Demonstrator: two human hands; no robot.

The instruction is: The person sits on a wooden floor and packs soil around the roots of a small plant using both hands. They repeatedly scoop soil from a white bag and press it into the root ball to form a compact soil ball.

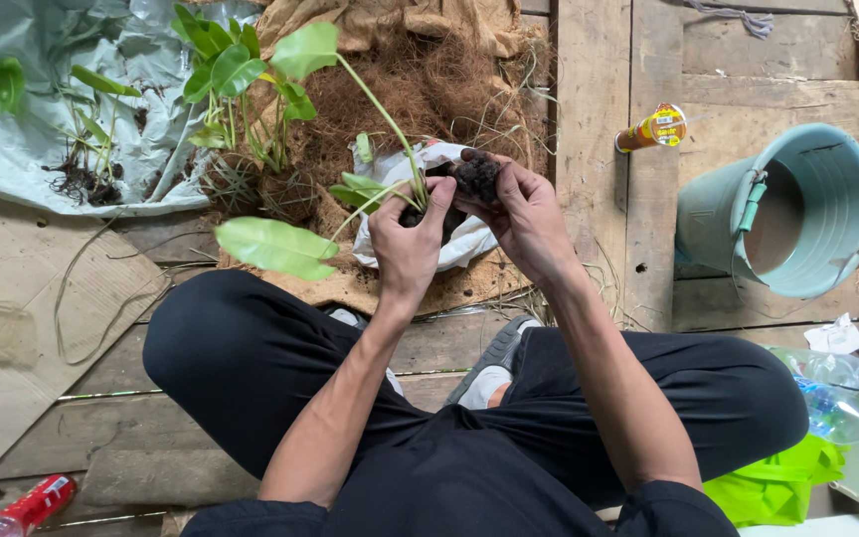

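From the head view I look straight down on crossed legs in black trousers [251, 368] on a wooden plank floor [599, 149]. My left hand [408, 244] sits just above centre, its grip clenched around the base of a young plant [390, 149] whose long stalk runs up toward eleven o'clock to a broad green leaf [305, 48]; a second large leaf [275, 247] hangs at nine o'clock from the hand. My right hand [524, 219], touching the left at its fingertips, is grasping a dark clump of fibre and soil [477, 176] pressed against the plant's roots. Under both hands lies a white plastic bag [469, 244] on a heap of brown coconut fibre [420, 89]. At ten o'clock more seedlings [236, 80] stand in the fibre, and others lie on a grey plastic sheet [12, 149]. At three o'clock stands a teal bucket [827, 199]; at four o'clock, a clear bottle with a blue cap [847, 418].
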